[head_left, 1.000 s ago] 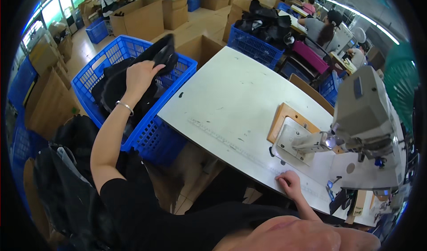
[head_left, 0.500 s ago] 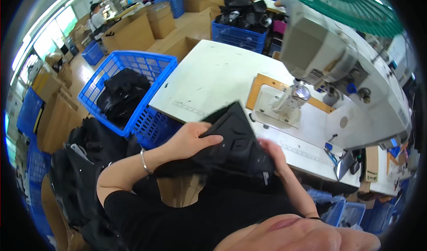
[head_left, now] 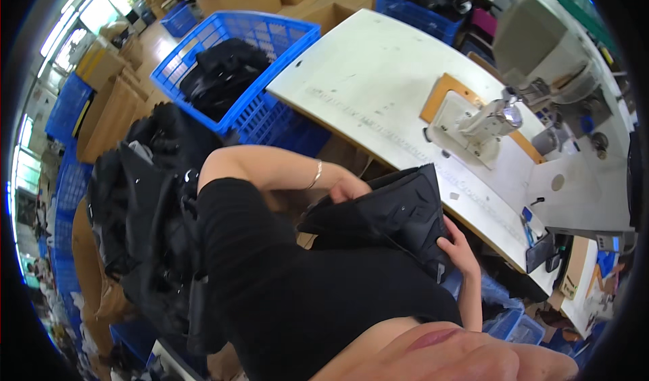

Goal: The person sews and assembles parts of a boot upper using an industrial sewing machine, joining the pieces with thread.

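Well, right of centre in the frame, my right hand [head_left: 460, 247] grips the folded, matt black piece [head_left: 405, 212] by its edge; my left hand [head_left: 350, 189] (fingers hidden, grip unclear) is at its left end. Above spreads a scuffed white sewing table [head_left: 378, 63]; upper left, a latticed plastic crate [head_left: 267, 103].

Bare left hand [head_left: 349, 189]: elbow [head_left: 218, 165] bent, left forearm [head_left: 287, 165] crosswise, fingertips hidden | bare right hand [head_left: 460, 247]: right forearm [head_left: 471, 303] upright, fingers [head_left: 454, 230] curled.
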{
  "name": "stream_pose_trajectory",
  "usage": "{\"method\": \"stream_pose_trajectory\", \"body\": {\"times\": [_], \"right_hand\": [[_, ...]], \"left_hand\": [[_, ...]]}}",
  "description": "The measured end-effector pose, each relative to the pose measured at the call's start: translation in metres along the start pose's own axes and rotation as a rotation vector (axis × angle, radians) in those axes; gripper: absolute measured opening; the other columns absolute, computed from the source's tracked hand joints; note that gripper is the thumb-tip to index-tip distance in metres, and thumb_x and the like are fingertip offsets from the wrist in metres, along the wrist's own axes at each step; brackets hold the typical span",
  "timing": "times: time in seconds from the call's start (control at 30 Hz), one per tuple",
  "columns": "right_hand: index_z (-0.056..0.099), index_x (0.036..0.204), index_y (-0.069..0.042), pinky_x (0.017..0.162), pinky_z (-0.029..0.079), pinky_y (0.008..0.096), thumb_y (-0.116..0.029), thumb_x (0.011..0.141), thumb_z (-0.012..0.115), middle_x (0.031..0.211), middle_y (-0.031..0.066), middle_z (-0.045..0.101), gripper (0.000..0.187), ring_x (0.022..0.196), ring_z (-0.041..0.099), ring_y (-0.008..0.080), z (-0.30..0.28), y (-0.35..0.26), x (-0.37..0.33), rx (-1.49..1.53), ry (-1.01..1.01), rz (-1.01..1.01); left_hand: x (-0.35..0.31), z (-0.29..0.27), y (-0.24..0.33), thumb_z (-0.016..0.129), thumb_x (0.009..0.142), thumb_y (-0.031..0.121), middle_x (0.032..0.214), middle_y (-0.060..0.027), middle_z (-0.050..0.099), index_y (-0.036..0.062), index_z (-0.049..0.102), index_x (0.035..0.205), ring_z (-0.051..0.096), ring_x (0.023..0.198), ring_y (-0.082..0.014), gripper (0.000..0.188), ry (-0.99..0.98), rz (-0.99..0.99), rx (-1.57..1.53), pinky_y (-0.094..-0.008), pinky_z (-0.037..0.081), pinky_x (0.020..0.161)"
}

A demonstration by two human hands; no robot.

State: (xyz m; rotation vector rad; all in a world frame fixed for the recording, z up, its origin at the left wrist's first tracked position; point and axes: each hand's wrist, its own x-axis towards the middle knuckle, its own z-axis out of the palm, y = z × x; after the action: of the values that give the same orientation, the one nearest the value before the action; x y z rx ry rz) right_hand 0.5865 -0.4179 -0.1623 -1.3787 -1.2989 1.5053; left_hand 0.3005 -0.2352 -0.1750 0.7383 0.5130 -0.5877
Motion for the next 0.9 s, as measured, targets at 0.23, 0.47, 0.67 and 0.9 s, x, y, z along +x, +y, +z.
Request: {"method": "stream_pose_trajectory", "body": {"times": [0.23,0.47,0.67,0.9], "right_hand": [[0.032,0.137,-0.003,0.097,0.039,0.0341,-0.028,0.067,0.075,0.117,0.0182,0.057,0.086,0.112,0.054,0.0287,0.015,-0.032,0.028,-0.350,-0.125,0.035],[0.034,0.135,0.001,0.095,0.039,0.0324,-0.030,0.066,0.075,0.114,0.0180,0.058,0.085,0.109,0.056,0.0260,0.023,-0.026,0.023,-0.350,-0.023,0.024],[0.031,0.135,0.006,0.098,0.037,0.0311,-0.037,0.069,0.077,0.126,0.0147,0.050,0.091,0.116,0.049,0.0219,0.015,-0.011,0.030,-0.124,-0.078,0.090],[0.028,0.138,0.006,0.100,0.035,0.0315,-0.041,0.070,0.075,0.129,0.0161,0.047,0.095,0.118,0.046,0.0223,0.002,0.019,0.046,-0.131,-0.061,0.084]], "left_hand": [[0.039,0.040,-0.009,0.055,0.089,0.010,0.111,-0.0092,0.061,0.0017,0.053,0.119,0.061,0.096,-0.0169,0.031,0.195,0.127,0.073,-0.0297,0.049,0.088],[0.048,0.049,-0.010,0.057,0.088,0.009,0.110,-0.0086,0.061,0.0019,0.052,0.120,0.061,0.095,-0.0165,0.033,0.489,0.325,-0.053,-0.0292,0.049,0.087],[0.050,0.044,0.002,0.058,0.087,0.009,0.109,-0.0080,0.061,0.0020,0.052,0.120,0.061,0.094,-0.0161,0.034,0.708,0.445,-0.143,-0.0288,0.049,0.087],[0.064,0.035,0.015,0.059,0.086,0.009,0.108,-0.0074,0.061,0.0021,0.051,0.121,0.060,0.094,-0.0156,0.036,0.882,0.513,-0.088,-0.0284,0.049,0.086]]}}
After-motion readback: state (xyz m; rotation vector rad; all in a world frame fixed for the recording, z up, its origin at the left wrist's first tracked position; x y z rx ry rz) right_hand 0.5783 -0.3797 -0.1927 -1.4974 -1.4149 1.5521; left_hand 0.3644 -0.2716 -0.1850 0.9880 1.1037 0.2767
